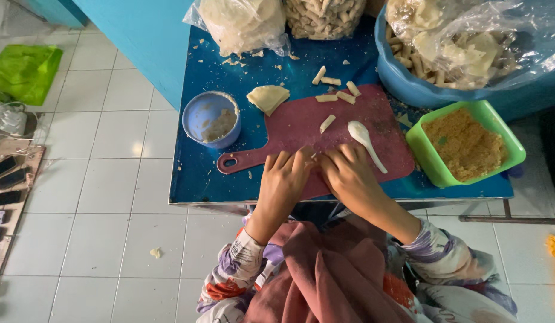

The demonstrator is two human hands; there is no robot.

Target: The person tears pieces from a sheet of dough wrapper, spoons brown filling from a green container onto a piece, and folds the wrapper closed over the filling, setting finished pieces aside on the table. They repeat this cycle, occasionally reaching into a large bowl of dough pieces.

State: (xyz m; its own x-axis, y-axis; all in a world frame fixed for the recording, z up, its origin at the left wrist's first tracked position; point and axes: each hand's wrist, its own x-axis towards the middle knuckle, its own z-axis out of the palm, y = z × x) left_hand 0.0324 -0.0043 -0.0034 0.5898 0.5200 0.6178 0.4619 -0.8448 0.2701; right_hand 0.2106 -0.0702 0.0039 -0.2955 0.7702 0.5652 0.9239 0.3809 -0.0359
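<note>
Curled hands [316, 173] on cutting board [301, 122]

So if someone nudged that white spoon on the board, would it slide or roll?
The spoon looks smooth and glossy, so it would probably slide on the cutting board. Its curved bowl might rock. It looks light and stiff.
</note>
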